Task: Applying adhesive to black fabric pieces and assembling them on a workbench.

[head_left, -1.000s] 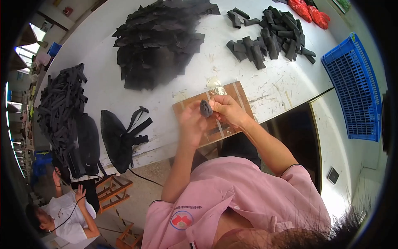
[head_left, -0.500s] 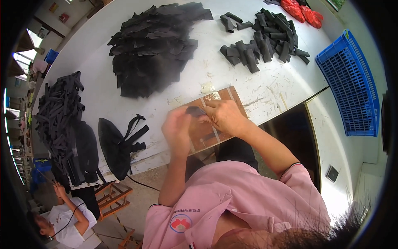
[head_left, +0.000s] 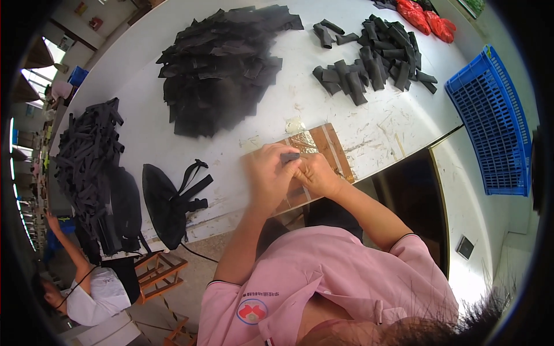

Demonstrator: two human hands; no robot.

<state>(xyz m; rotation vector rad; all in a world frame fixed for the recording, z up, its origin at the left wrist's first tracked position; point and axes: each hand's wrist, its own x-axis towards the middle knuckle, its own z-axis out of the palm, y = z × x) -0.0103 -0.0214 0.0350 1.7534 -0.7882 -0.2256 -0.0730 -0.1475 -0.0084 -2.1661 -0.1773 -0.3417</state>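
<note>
Both hands meet over a wooden board (head_left: 323,151) that lies at the near edge of the white surface (head_left: 144,75), tight against the person's body, so the work sits where the forearms can rest and the eyes look straight down. The left hand (head_left: 266,176) is curled with its fingers closed onto a small dark piece (head_left: 289,156), and the right hand (head_left: 315,175) presses against it from the other side, fingertips pinching the same piece; only its top edge shows between them, so how it is folded cannot be told. The board carries a shiny strip of clear tape just beyond the hands, likely a firm, smooth base for pressing. Beyond the hands and to the left spreads a large heap of flat black pieces (head_left: 222,63); beyond and to the right lies a looser group of rolled black pieces (head_left: 369,57), both within an arm's reach. Left of the hands, well apart, a black pouch with straps (head_left: 170,202) overhangs the near edge. Bare room lies between the board and the heaps and off to the right, where the surface ends at a corner near a blue crate (head_left: 493,121). Far left, another person (head_left: 86,288) works below a stack of black strips (head_left: 86,155).
</note>
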